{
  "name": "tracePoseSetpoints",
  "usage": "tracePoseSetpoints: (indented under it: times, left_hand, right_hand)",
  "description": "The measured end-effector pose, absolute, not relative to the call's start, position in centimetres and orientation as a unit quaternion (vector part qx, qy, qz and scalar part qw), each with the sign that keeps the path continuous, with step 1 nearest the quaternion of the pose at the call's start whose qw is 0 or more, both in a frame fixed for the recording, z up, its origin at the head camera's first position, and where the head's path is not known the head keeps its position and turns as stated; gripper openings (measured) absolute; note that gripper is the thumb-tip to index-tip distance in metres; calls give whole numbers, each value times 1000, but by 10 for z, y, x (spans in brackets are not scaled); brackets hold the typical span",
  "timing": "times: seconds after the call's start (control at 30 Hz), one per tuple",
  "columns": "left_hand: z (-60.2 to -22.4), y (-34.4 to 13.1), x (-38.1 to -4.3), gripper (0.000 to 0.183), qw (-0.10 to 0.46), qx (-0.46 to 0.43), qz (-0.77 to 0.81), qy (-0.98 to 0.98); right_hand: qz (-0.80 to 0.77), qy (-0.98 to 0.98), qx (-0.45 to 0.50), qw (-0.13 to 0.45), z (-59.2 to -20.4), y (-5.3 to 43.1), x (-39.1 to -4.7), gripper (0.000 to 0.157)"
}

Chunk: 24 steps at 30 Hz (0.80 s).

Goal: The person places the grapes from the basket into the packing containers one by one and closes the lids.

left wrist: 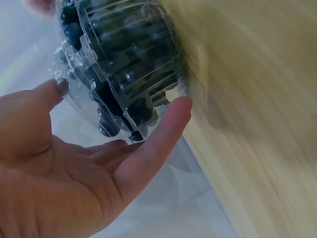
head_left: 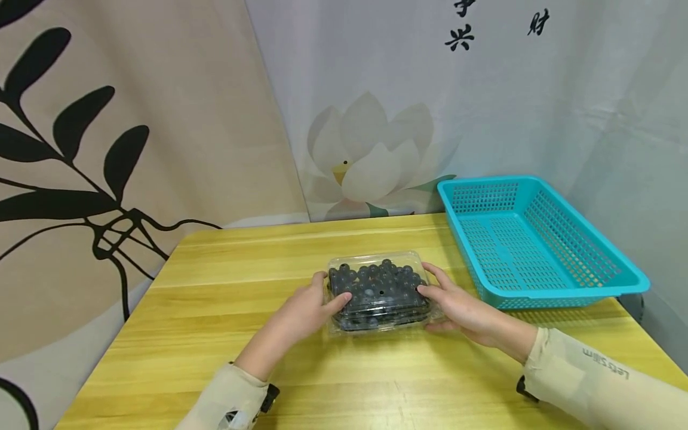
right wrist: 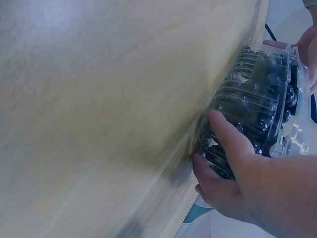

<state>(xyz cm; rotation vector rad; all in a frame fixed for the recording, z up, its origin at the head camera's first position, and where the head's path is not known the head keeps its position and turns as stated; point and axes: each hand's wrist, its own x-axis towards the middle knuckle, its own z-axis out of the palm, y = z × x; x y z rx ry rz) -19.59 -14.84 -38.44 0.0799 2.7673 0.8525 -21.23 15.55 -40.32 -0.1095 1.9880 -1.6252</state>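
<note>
A clear plastic clamshell box of blueberries (head_left: 378, 295) is held between my two hands over the middle of the table. My left hand (head_left: 309, 307) grips its left end, thumb over the lid's edge and fingers along the side. At the opposite end, my right hand (head_left: 464, 310) holds the box with the thumb near the lid's corner and the other fingers spread along the side wall. Both wrist views show the ribbed side of the box (left wrist: 131, 49) close to the wooden surface. Whether its underside touches the table cannot be told. The lid looks closed over the dark berries.
A turquoise plastic basket (head_left: 553, 292) with perforated walls stands at the table's right rear, its right side reaching past the edge. The wooden table (head_left: 231, 334) extends around the hands. Behind it hangs a printed curtain (head_left: 226, 119) with leaves and a flower.
</note>
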Motion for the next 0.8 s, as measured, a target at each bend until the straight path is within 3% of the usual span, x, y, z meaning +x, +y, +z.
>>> tracePoseSetpoints:
  times: [0.2, 0.43, 0.63, 0.8]
  left_hand:
    - [-383, -150, -194, 95, 137, 35, 334, 932]
    - [-388, -153, -194, 78, 187, 46, 418, 888]
    - [-391, -154, -191, 75, 184, 40, 415, 890]
    - [-391, -152, -188, 76, 175, 35, 423, 888]
  right_hand:
    - [-613, 737, -44, 282, -404, 156, -212, 81]
    - [-623, 734, -47, 268, -407, 159, -208, 80]
    - [-545, 804, -80, 224, -407, 165, -199, 66]
    - [-531, 799, -94, 266, -402, 175, -195, 66]
